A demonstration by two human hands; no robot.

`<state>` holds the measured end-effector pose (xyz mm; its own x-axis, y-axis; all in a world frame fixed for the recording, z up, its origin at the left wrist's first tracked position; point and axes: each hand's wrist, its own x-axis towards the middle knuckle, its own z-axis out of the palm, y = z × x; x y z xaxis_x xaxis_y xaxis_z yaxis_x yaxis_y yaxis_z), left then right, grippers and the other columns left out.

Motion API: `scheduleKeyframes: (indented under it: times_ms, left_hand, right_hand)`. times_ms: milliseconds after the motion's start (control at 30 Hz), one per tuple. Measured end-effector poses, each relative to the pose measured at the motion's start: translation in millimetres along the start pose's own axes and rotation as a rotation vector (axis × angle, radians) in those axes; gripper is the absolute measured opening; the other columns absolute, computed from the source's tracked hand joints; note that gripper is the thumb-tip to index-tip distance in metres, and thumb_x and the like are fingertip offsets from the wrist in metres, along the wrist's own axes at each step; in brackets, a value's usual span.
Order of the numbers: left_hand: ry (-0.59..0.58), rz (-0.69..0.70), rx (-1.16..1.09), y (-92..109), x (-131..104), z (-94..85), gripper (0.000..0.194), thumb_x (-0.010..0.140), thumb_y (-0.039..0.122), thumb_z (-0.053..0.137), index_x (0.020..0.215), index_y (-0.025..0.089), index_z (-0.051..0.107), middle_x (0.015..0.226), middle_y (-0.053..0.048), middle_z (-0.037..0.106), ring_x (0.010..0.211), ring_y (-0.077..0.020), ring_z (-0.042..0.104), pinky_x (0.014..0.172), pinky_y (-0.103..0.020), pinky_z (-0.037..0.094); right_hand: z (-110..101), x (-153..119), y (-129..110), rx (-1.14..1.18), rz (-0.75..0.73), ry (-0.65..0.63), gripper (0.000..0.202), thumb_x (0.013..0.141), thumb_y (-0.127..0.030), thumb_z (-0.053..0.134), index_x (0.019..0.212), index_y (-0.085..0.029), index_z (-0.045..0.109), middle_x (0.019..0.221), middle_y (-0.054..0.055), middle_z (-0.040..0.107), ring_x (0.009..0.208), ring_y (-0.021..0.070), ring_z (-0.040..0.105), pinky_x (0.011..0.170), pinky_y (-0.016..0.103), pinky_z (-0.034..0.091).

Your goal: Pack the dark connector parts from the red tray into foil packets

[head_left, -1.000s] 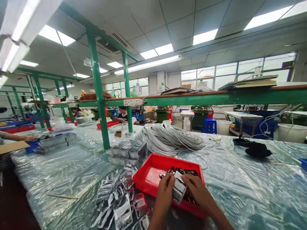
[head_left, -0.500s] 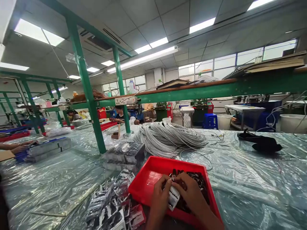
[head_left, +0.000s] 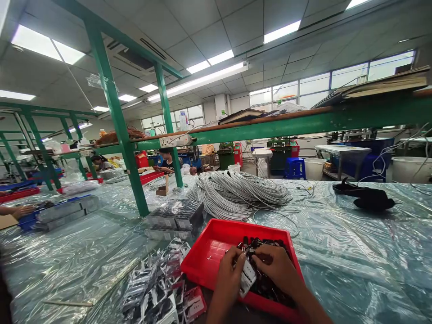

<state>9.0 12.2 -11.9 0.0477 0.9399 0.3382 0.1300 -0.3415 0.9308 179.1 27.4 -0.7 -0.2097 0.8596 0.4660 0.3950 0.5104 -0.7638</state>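
Standing here, looking at the bench (head_left: 337, 279); the white packet (head_left: 248, 275) sits between the two hands, up over the near part of the red tray (head_left: 205, 256); left hand (head_left: 230, 272) is the nearer one, thumb and fingers narrow on the packet's left edge, so it's holding it; right hand (head_left: 277, 265) comes in from the other side, fingers curled, tips at the packet's far right corner; can't tell whether those tips pinch the packet, a small part, or nothing.

Key relation: packet is tilted, not flat; long axis looks to run from the right fingertips down toward the wearer, slightly left; far end is at the fingertips, near end hangs free below the left thumb; so left has the side, right has the far corner; both wrists come in from the near side.

Black parts (head_left: 259, 243) lie heaped in the tray, just beyond the packet and under the right hand; too small and jumbled to identify.

Packet pile (head_left: 151, 288) is left of the tray, outside it, on the left hand's side; a red-edged pack (head_left: 195, 304) lies at its near right; stacked boxes (head_left: 177, 213) stand behind the pile; grey cable coil (head_left: 236, 193) lies beyond the tray.
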Motion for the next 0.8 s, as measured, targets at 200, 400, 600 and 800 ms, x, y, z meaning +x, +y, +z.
scheduleKeyframes:
  times_ms: [200,400,600,800]
  left_hand:
    - [0.262,-0.071,-0.045,-13,7,0.4,0.05,0.077,0.07,0.056,0.07,0.02,0.057,0.061,0.002,0.054,0.058,-0.0156,0.049,0.055,-0.025,0.039]
    - [0.17,-0.096,-0.163,0,5,-4.6,0.044,0.079,0.06,0.063,0.091,0.018,0.066,0.073,0.0,0.062,0.065,-0.0155,0.054,0.059,-0.024,0.044]
    - [0.003,-0.14,-0.242,-2,2,-5.7,0.044,0.081,0.061,0.061,0.086,0.018,0.067,0.075,-0.001,0.064,0.07,-0.0165,0.058,0.067,-0.026,0.046]
    - [-0.094,-0.095,-0.261,1,1,-6.6,0.04,0.084,0.056,0.061,0.089,0.017,0.068,0.078,-0.002,0.066,0.073,-0.0172,0.058,0.071,-0.027,0.047]
  right_hand:
    - [-11,5,17,0.145,0.211,0.129,0.037,0.084,-0.049,0.053,0.084,-0.017,0.069,0.072,0.009,0.071,0.067,0.0264,0.067,0.067,0.039,0.053]
    - [-11,3,-4,-0.077,0.202,0.129,0.038,0.081,-0.051,0.06,0.097,-0.017,0.068,0.096,0.011,0.071,0.089,0.029,0.065,0.081,0.04,0.05]
    - [-3,1,-19,0.262,0.218,-0.107,0.033,0.086,-0.052,0.058,0.079,-0.019,0.062,0.061,-0.001,0.062,0.052,0.0167,0.057,0.049,0.026,0.042]
    - [-11,2,-14,0.309,0.202,-0.119,0.033,0.086,-0.052,0.059,0.079,-0.02,0.062,0.057,-0.003,0.059,0.051,0.0157,0.054,0.049,0.025,0.042]
